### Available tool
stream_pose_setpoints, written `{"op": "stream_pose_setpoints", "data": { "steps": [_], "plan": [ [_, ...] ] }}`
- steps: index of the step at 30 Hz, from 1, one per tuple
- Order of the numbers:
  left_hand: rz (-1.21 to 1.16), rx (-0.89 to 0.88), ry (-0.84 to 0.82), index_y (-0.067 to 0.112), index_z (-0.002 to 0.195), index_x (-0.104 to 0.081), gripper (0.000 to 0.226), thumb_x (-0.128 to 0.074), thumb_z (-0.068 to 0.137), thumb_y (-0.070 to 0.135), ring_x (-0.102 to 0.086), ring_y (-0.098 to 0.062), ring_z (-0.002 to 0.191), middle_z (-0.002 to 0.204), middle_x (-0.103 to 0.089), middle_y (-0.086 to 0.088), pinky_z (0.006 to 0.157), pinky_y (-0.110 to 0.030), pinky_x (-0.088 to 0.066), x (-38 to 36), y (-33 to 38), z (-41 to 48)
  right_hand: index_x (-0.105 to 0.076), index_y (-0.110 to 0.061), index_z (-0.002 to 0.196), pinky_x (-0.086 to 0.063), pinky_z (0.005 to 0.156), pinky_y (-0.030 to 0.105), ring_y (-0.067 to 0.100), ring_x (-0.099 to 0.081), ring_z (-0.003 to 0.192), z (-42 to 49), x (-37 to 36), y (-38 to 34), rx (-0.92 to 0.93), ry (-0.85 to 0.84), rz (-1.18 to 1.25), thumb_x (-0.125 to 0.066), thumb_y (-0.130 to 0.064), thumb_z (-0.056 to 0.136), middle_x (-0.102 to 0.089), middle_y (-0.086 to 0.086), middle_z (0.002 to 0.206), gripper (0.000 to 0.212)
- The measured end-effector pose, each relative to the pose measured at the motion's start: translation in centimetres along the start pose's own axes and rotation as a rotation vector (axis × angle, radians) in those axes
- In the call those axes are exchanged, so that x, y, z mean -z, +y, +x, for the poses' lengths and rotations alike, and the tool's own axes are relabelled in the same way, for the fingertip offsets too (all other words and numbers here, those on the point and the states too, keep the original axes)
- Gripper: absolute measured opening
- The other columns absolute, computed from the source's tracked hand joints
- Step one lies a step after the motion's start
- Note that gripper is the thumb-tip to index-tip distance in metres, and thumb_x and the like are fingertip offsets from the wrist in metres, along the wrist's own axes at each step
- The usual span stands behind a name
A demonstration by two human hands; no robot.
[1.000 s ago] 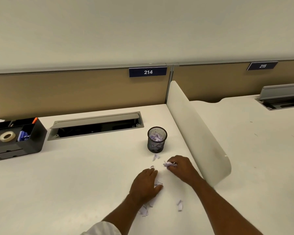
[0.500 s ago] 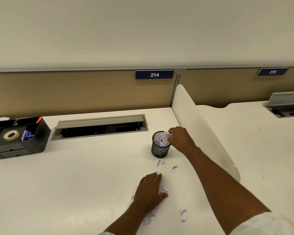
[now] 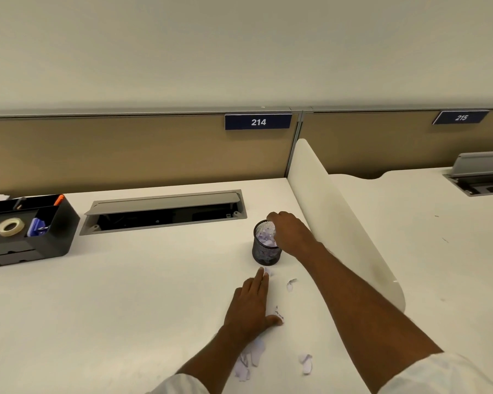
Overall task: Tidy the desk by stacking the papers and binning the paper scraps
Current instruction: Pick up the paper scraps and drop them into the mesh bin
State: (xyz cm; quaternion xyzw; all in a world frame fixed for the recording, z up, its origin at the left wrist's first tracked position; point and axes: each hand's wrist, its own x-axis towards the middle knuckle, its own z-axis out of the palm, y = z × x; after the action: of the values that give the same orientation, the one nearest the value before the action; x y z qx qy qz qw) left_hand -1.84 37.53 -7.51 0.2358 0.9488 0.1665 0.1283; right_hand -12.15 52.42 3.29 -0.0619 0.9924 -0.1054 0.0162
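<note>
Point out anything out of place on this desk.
Torn paper scraps lie loose on the desk in front of the mesh bin, several beside the left hand. They belong in the bin; nothing else stands out.

The right hand hangs curled over the mesh bin. Its fingertips are tucked under its own knuckles, so whether it pinches a scrap cannot be told. It also covers the bin's rim on that side. The left hand lies flat on the desk, hiding part of the scraps beneath palm and wrist. Both forearms run off the bottom edge. Far left of the hands, the black organizer is cut by the picture's edge.
</note>
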Motion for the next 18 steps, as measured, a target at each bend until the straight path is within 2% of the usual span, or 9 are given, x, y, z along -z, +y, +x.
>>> {"op": "stream_pose_setpoints", "data": {
  "steps": [4,7,9,11,13,15,16,18],
  "plan": [
    [0.052,-0.071,-0.077,0.013,0.154,0.009,0.106,-0.049,0.085,0.068,0.01,-0.02,0.15,0.161,0.018,-0.002,0.12,-0.04,0.0,-0.2,-0.2,0.8,-0.055,-0.009,0.126,-0.047,0.087,0.038,0.032,-0.058,0.108,-0.1,0.0,0.5,0.02,0.085,0.129,-0.056,0.002,0.083,-0.061,0.013,0.119,0.044],
    [0.089,-0.093,-0.112,0.011,0.154,0.003,0.099,-0.043,0.087,0.069,0.006,-0.02,0.15,0.162,0.013,-0.005,0.121,-0.041,-0.001,-0.3,-0.5,1.2,-0.064,-0.006,0.111,-0.052,0.073,0.04,0.034,-0.063,0.089,-0.9,-0.1,0.7,0.012,0.388,0.18,-0.054,0.009,0.077,-0.065,0.013,0.104,0.039],
    [0.119,-0.095,-0.123,0.011,0.154,-0.003,0.092,-0.04,0.09,0.066,0.002,-0.019,0.15,0.163,0.006,-0.006,0.121,-0.04,-0.001,-0.3,-0.4,1.3,-0.066,-0.005,0.1,-0.051,0.064,0.04,0.036,-0.062,0.081,-1.8,-0.2,1.0,-0.107,0.577,0.21,-0.052,0.011,0.072,-0.064,0.015,0.095,0.036],
    [0.094,-0.096,-0.101,0.01,0.154,-0.009,0.084,-0.042,0.094,0.059,-0.004,-0.019,0.15,0.163,-0.002,-0.007,0.121,-0.036,-0.004,0.0,-0.3,1.3,-0.066,-0.004,0.093,-0.05,0.06,0.039,0.038,-0.061,0.077,-2.9,-0.9,1.4,-0.243,0.654,0.246,-0.051,0.012,0.068,-0.063,0.016,0.09,0.033],
    [0.042,-0.093,-0.065,0.008,0.152,-0.018,0.076,-0.047,0.096,0.05,-0.016,-0.02,0.148,0.161,-0.016,-0.007,0.119,-0.03,-0.012,0.5,-0.1,1.2,-0.066,-0.004,0.088,-0.049,0.058,0.038,0.04,-0.061,0.074,-4.2,-2.5,2.2,-0.319,0.629,0.264,-0.051,0.012,0.066,-0.062,0.016,0.087,0.031],
    [-0.002,-0.081,-0.029,0.008,0.149,-0.029,0.066,-0.051,0.096,0.042,-0.027,-0.02,0.142,0.155,-0.031,-0.007,0.114,-0.029,-0.022,0.7,0.0,1.1,-0.066,-0.004,0.089,-0.05,0.061,0.038,0.039,-0.062,0.075,-5.6,-4.5,3.2,-0.294,0.523,0.279,-0.048,0.009,0.066,-0.062,0.016,0.088,0.032],
    [-0.013,-0.072,-0.016,0.009,0.145,-0.036,0.06,-0.051,0.096,0.039,-0.032,-0.021,0.139,0.151,-0.037,-0.007,0.111,-0.029,-0.027,0.7,0.1,1.0,-0.067,-0.004,0.093,-0.051,0.065,0.038,0.038,-0.063,0.08,-6.3,-5.6,3.6,-0.263,0.437,0.279,-0.047,0.006,0.067,-0.063,0.015,0.093,0.034],
    [0.0,-0.061,0.005,0.009,0.133,-0.049,0.045,-0.05,0.095,0.034,-0.041,-0.023,0.13,0.141,-0.048,-0.008,0.102,-0.031,-0.035,0.5,0.1,0.8,-0.064,-0.005,0.112,-0.05,0.083,0.037,0.035,-0.06,0.103,-7.6,-7.6,3.9,-0.201,0.205,0.246,-0.047,0.003,0.075,-0.06,0.014,0.114,0.042]
  ]
}}
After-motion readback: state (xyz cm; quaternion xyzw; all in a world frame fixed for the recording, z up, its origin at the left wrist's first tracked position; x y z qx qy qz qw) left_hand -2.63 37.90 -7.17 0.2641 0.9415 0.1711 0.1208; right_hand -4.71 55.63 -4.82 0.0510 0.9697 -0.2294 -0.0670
